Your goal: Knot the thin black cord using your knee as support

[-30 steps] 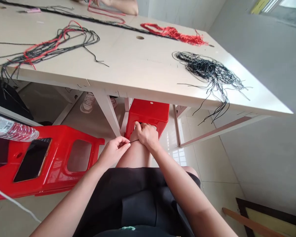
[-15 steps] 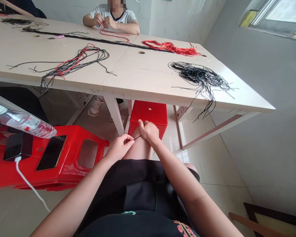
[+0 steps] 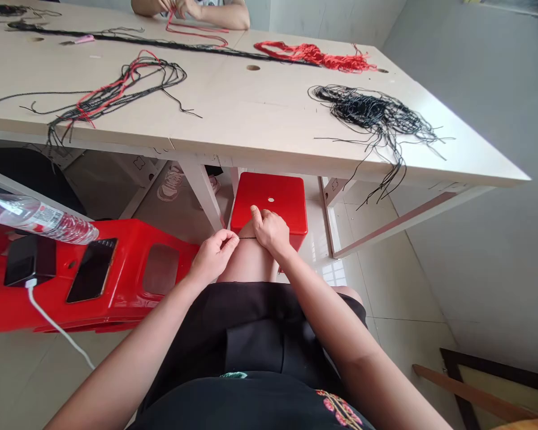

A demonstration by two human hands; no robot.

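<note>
A short stretch of thin black cord [image 3: 247, 238] runs across my bare knee between my two hands. My left hand [image 3: 214, 255] pinches its left end between thumb and fingertips, just beside the knee. Palm down, my right hand [image 3: 271, 232] rests on the knee over the other end, its fingers together and the cord passing under them. What lies under the right palm is hidden. On the table above lie a tangled bundle of black cords [image 3: 367, 113], a bundle of red cords [image 3: 318, 57] and a mixed black and red bundle [image 3: 116, 92].
A red stool [image 3: 269, 200] stands under the table edge [image 3: 296, 156]. On red stools at the left are a bottle [image 3: 40, 218], a phone [image 3: 92, 270] and a black box [image 3: 29, 260] with a white cable. Another person's hands [image 3: 179, 7] hold red cord across the table.
The view has tilted down, so the table sits higher in the picture. My left hand has closed its fingertips more tightly, and the cord by it now lies nearly level across the knee.
</note>
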